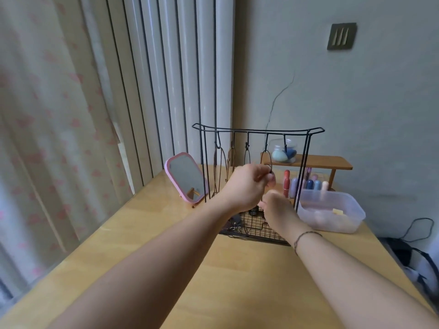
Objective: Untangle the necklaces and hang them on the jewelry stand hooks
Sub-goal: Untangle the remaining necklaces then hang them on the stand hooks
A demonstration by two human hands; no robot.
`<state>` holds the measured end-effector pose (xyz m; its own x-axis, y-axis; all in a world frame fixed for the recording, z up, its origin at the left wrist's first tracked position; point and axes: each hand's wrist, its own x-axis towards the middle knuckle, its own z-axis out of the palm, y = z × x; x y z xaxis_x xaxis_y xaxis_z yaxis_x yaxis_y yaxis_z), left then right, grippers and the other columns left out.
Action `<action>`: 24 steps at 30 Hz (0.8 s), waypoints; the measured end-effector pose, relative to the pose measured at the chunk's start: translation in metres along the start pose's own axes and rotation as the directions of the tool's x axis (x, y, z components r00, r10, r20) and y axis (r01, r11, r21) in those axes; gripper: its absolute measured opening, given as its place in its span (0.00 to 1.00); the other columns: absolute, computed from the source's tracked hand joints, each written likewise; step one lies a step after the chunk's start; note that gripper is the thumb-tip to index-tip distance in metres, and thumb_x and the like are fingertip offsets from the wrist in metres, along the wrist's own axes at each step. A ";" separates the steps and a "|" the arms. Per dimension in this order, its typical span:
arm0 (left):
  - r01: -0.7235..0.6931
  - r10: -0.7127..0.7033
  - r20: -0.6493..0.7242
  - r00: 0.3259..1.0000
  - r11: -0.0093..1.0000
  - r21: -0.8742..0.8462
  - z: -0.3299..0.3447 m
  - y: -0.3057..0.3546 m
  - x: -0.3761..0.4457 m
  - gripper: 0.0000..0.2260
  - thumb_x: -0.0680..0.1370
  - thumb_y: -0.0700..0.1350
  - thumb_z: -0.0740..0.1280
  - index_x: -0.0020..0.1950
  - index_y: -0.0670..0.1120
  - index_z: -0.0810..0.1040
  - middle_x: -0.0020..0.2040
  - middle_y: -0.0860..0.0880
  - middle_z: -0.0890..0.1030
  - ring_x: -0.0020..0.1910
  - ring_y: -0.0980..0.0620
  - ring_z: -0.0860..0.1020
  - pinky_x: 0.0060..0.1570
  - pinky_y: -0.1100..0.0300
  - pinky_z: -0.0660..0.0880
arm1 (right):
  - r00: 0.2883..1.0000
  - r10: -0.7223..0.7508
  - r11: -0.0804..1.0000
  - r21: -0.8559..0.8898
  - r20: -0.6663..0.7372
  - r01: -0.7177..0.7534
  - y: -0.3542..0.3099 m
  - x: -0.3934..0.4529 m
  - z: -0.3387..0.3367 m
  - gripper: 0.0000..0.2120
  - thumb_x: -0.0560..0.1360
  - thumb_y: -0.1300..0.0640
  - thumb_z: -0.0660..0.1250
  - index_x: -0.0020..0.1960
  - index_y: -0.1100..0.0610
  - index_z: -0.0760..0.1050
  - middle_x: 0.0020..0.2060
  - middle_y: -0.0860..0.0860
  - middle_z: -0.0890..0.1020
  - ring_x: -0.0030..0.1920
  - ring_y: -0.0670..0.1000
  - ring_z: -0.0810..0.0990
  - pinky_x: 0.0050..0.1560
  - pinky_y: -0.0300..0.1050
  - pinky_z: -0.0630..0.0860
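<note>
Left grip: our left hand (247, 184) pinches a dark necklace (266, 160) between thumb and fingertips, up where it drops from the fourth hook, we judge to steady the loop while it settles.
Right grip: our right hand (276, 207) sits just below, fingers curled toward the lower run of the cord; whether it pinches anything we cannot tell, as the back of the hand hides the fingertips.
Necklace: hung on the jewelry stand (257, 131), its loop reaching down to the left fingers.
Other hooks: three more strands (219, 162) hang to the left; the rightmost hook (285, 143) looks free.
Stand base: a wire tray (251, 230) holds small dark pieces, too blurred to name, likely what remains to sort.
Desk: wooden desk (190, 257) carries a pink mirror (185, 178) to the left, a clear plastic tub (332, 214) to the right, and a small wooden shelf (320, 162) behind.
</note>
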<state>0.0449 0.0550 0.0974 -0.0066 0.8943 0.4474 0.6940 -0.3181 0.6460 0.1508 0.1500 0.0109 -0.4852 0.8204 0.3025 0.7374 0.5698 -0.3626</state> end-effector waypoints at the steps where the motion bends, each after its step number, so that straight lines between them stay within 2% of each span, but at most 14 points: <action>1: 0.018 -0.017 -0.004 1.000 0.997 0.079 0.003 -0.006 0.000 0.11 0.83 0.43 0.60 0.49 0.43 0.81 0.45 0.46 0.83 0.42 0.52 0.80 0.42 0.60 0.76 | 0.998 0.022 0.998 -0.053 0.059 -0.019 -0.001 0.004 0.002 0.10 0.82 0.58 0.59 0.54 0.64 0.76 0.47 0.56 0.78 0.51 0.55 0.79 0.51 0.43 0.74; 3: 0.055 -0.053 -0.018 0.998 0.983 0.176 0.008 -0.020 -0.005 0.12 0.83 0.43 0.60 0.51 0.41 0.82 0.47 0.44 0.83 0.44 0.49 0.80 0.44 0.55 0.78 | 0.983 0.072 0.996 -0.072 0.169 -0.060 -0.002 0.009 0.005 0.09 0.81 0.56 0.63 0.46 0.60 0.77 0.46 0.56 0.81 0.48 0.54 0.79 0.50 0.44 0.75; 5: 0.065 -0.057 -0.044 0.997 0.972 0.226 0.009 -0.032 -0.015 0.11 0.82 0.44 0.61 0.55 0.42 0.82 0.50 0.46 0.84 0.48 0.49 0.81 0.49 0.56 0.79 | 0.960 0.110 0.994 -0.031 0.256 -0.106 -0.002 0.010 0.005 0.13 0.79 0.52 0.66 0.39 0.59 0.77 0.41 0.54 0.81 0.43 0.53 0.79 0.47 0.43 0.74; 7: 0.040 -0.024 -0.064 0.998 0.961 0.272 0.003 -0.043 -0.029 0.10 0.80 0.44 0.63 0.57 0.45 0.82 0.53 0.50 0.84 0.50 0.54 0.81 0.49 0.64 0.77 | 0.955 0.144 0.984 0.065 0.259 -0.166 0.001 0.004 0.003 0.12 0.77 0.50 0.69 0.42 0.58 0.82 0.42 0.52 0.83 0.45 0.51 0.81 0.48 0.44 0.77; 9: -0.012 0.046 -0.106 0.993 0.955 0.295 -0.008 -0.056 -0.047 0.08 0.79 0.43 0.65 0.53 0.46 0.83 0.50 0.52 0.84 0.46 0.57 0.80 0.46 0.66 0.76 | 0.968 0.136 0.975 0.144 0.209 -0.168 0.005 -0.007 -0.003 0.09 0.75 0.50 0.72 0.49 0.55 0.83 0.46 0.50 0.83 0.48 0.50 0.81 0.50 0.43 0.78; 10: -0.014 0.060 -0.148 0.987 0.956 0.291 -0.013 -0.065 -0.056 0.07 0.79 0.42 0.65 0.51 0.46 0.83 0.47 0.53 0.83 0.44 0.58 0.80 0.44 0.66 0.76 | 0.974 0.124 0.976 0.156 0.192 -0.155 0.006 -0.015 -0.006 0.11 0.74 0.51 0.73 0.54 0.54 0.82 0.49 0.49 0.83 0.49 0.50 0.81 0.51 0.44 0.78; 11: 0.019 0.037 -0.195 0.980 0.960 0.278 -0.017 -0.077 -0.065 0.06 0.79 0.42 0.66 0.49 0.47 0.82 0.45 0.53 0.83 0.41 0.58 0.79 0.42 0.65 0.76 | 0.976 0.122 0.976 0.158 0.181 -0.151 0.008 -0.022 -0.008 0.17 0.74 0.53 0.74 0.61 0.54 0.79 0.54 0.50 0.82 0.52 0.49 0.81 0.54 0.44 0.78; 13: 0.171 -0.100 -0.237 0.966 0.938 0.302 -0.021 -0.108 -0.080 0.04 0.78 0.42 0.66 0.47 0.47 0.80 0.45 0.51 0.81 0.41 0.55 0.79 0.41 0.62 0.76 | 0.985 0.136 0.975 0.161 0.107 -0.152 0.014 -0.037 -0.009 0.25 0.74 0.57 0.74 0.69 0.55 0.73 0.62 0.50 0.79 0.58 0.48 0.79 0.59 0.45 0.77; 15: 0.346 -0.309 -0.157 0.938 0.833 0.432 -0.016 -0.141 -0.093 0.07 0.78 0.46 0.66 0.54 0.47 0.79 0.52 0.49 0.79 0.50 0.49 0.79 0.48 0.57 0.76 | 0.993 0.105 0.979 0.184 -0.058 -0.093 0.018 -0.053 -0.007 0.22 0.75 0.58 0.71 0.69 0.56 0.74 0.63 0.50 0.77 0.61 0.48 0.77 0.63 0.46 0.75; 17: 0.399 -0.441 -0.048 0.896 0.753 0.523 -0.005 -0.165 -0.103 0.14 0.78 0.51 0.66 0.61 0.48 0.77 0.60 0.49 0.76 0.59 0.47 0.74 0.57 0.54 0.74 | 0.965 0.009 0.978 0.201 -0.261 0.045 0.022 -0.069 -0.002 0.16 0.76 0.61 0.70 0.63 0.59 0.78 0.59 0.51 0.78 0.60 0.50 0.77 0.64 0.47 0.74; 20: 0.377 -0.433 -0.032 0.901 0.742 0.555 0.006 -0.176 -0.108 0.15 0.79 0.55 0.63 0.63 0.51 0.77 0.61 0.51 0.75 0.61 0.46 0.69 0.61 0.54 0.71 | 0.914 -0.107 0.964 0.184 -0.391 0.192 0.025 -0.088 0.007 0.11 0.74 0.64 0.70 0.56 0.59 0.81 0.54 0.51 0.80 0.57 0.50 0.78 0.62 0.46 0.74; 24: 0.315 -0.396 -0.004 0.918 0.725 0.613 0.008 -0.172 -0.107 0.11 0.81 0.54 0.60 0.60 0.53 0.75 0.60 0.49 0.73 0.61 0.44 0.68 0.61 0.51 0.69 | 0.889 -0.231 0.940 0.144 -0.395 0.308 0.019 -0.104 0.015 0.08 0.75 0.60 0.67 0.53 0.58 0.82 0.50 0.49 0.80 0.53 0.48 0.78 0.57 0.42 0.75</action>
<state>-0.0683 0.0162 -0.0664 -0.2836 0.9459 0.1578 0.9420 0.2440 0.2304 0.2079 0.0762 -0.0399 -0.4161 0.5790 0.7012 0.4762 0.7956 -0.3744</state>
